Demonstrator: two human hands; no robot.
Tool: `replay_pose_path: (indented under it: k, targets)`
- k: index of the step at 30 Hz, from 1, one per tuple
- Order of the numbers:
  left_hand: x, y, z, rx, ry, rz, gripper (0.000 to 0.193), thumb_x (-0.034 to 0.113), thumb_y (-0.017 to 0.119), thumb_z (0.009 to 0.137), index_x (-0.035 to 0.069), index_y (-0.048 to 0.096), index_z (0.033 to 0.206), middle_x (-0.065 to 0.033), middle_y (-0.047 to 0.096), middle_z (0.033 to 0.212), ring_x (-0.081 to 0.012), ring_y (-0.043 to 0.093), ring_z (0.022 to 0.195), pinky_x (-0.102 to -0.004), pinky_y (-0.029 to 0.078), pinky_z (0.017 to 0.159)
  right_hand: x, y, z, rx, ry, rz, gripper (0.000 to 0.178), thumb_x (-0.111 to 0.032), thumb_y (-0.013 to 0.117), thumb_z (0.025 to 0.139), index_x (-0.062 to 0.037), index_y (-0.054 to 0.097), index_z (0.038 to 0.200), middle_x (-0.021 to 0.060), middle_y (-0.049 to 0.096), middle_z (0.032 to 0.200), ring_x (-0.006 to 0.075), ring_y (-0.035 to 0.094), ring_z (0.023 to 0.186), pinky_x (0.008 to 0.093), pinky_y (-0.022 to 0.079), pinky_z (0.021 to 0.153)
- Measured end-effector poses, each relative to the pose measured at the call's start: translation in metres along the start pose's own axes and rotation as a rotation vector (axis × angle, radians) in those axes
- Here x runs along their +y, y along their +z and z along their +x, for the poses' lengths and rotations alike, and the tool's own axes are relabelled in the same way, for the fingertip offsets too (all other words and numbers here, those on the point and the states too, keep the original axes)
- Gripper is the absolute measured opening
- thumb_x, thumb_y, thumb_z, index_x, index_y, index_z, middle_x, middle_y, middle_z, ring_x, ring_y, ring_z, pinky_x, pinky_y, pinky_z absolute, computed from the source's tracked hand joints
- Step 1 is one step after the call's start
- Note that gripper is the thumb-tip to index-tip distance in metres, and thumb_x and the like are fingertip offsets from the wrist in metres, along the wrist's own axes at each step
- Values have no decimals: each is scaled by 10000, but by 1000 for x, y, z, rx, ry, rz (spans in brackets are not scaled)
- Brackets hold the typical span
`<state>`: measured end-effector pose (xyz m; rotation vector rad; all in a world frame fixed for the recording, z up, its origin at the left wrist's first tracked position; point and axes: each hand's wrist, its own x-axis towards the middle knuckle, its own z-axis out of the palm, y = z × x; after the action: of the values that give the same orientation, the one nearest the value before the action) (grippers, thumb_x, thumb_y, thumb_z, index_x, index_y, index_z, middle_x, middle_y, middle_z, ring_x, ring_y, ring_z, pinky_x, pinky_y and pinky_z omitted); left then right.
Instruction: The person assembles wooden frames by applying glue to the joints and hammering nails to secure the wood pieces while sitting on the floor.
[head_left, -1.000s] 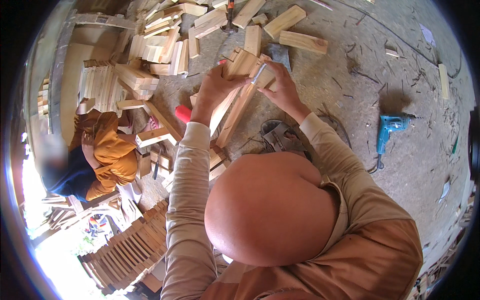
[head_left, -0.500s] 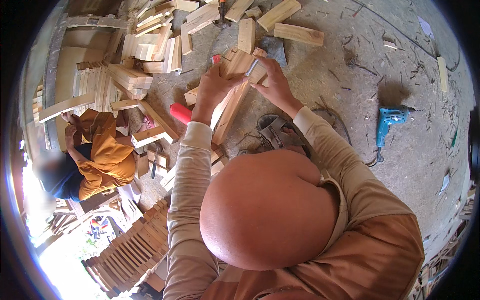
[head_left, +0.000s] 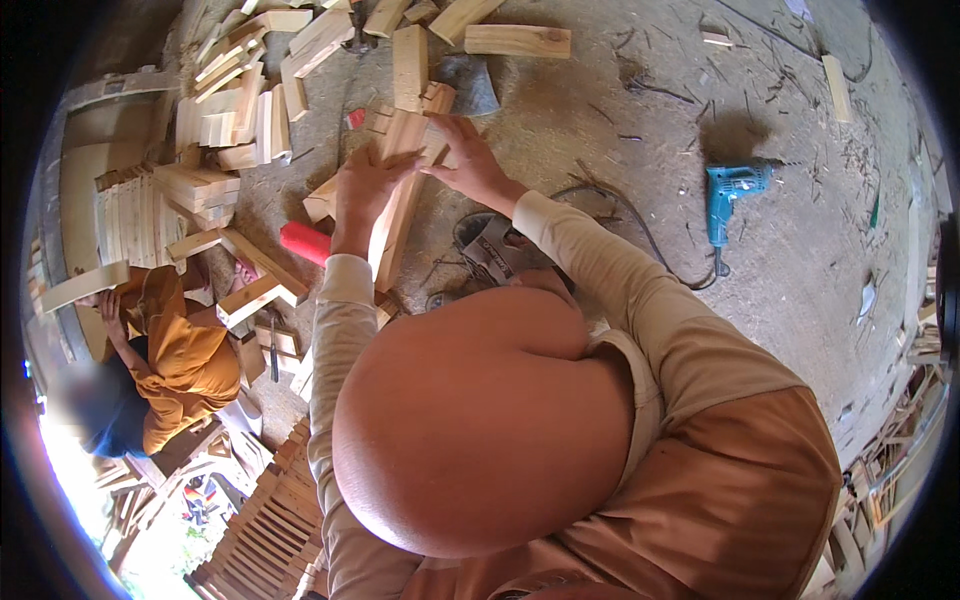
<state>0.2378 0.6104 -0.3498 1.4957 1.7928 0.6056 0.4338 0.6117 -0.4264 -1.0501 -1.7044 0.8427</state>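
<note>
Both hands are on the pale wooden pieces (head_left: 402,137), which sit on the floor (head_left: 620,150) right out in front of the person. Left hand (head_left: 365,190) is along the left side of the wood with the thumb laid over the top; its other fingertips are hidden, so can't tell how tight that grip is. Right hand (head_left: 475,168) is at the right edge, thumb and forefinger spread apart, both at the wood. Can't tell if they're actually pinching anything. A long wooden bar (head_left: 401,232) slants down from under the hands toward the knees.

Around that: a wood block (head_left: 410,68) just beyond the pieces, a grey flat sheet (head_left: 470,86) beside it, and a red cylinder (head_left: 304,242) near the left wrist. A teal drill (head_left: 730,195) lies well off to the right. Over on the left, a co-worker in orange clothing (head_left: 190,350) has their hands at a pale strip of wood (head_left: 84,288), with a wooden frame (head_left: 268,262) and a wood stack (head_left: 140,220) close by.
</note>
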Motion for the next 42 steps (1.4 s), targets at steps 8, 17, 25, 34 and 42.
replay_pose_path:
  k: [8, 17, 25, 34, 42]
  targets:
    - [33, -4, -10, 6, -143, 152, 560, 383, 891, 699, -32, 688, 1015, -158, 752, 930, -239, 716, 835, -372, 542, 760, -3, -3, 0, -29, 21, 51, 833, -134, 825, 742, -84, 408, 1461, 175, 525, 1305, 377, 491, 1218, 455, 421, 1047]
    - [32, -2, -11, 25, -77, 190, 623, 519, 843, 680, -7, 710, 987, -204, 735, 897, -345, 718, 845, -429, 542, 755, -6, -4, 1, 11, 1, 36, 817, -177, 861, 729, -104, 437, 1424, 175, 515, 1310, 379, 505, 1207, 445, 454, 1020]
    - [45, -5, -12, -8, -105, 392, 756, 610, 807, 652, -29, 683, 1036, -249, 715, 940, -386, 706, 906, -452, 546, 765, -2, -4, -2, 14, 30, 82, 831, -162, 868, 705, -124, 439, 1415, 158, 511, 1317, 383, 495, 1213, 457, 455, 1012]
    - [62, -1, -22, 67, -70, 441, 592, 510, 825, 716, -7, 684, 966, -216, 716, 875, -345, 709, 820, -440, 526, 729, -8, -8, -3, 21, 31, 33, 872, -173, 870, 714, -130, 413, 1456, 156, 507, 1307, 371, 502, 1211, 448, 472, 1006]
    - [81, -1, -27, 58, -115, 531, 697, 578, 797, 718, -62, 681, 970, -270, 711, 901, -401, 708, 881, -465, 541, 786, -4, -6, -3, 18, 34, 37, 824, -174, 851, 735, -116, 436, 1445, 165, 504, 1301, 366, 505, 1206, 441, 478, 996]
